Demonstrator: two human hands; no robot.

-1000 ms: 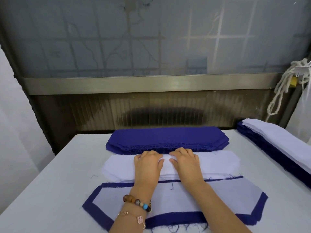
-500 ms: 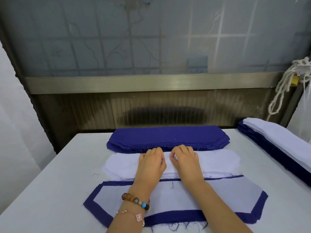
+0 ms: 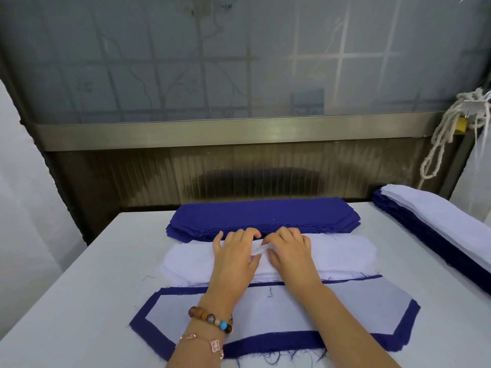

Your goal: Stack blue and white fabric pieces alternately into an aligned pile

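The left hand (image 3: 235, 257) and right hand (image 3: 291, 252) lie side by side on the white stack (image 3: 345, 253), each pinching a raised fold of the top white piece (image 3: 259, 249) between them. Just beyond the hands sits the blue stack (image 3: 265, 213). Under the wrists, a white cut piece (image 3: 358, 304) lies on a blue cut piece (image 3: 265, 343) on the desk (image 3: 79, 301). Well to the right of the hands lies a blue-and-white pile (image 3: 438, 224)

The white table (image 3: 79, 301) bears a stack of blue pieces (image 3: 265, 216) at its far edge, a stack of white pieces (image 3: 345, 253) just nearer, a blue piece (image 3: 265, 342) at the front edge, and a blue-and-white pile (image 3: 438, 229) along the right edge.
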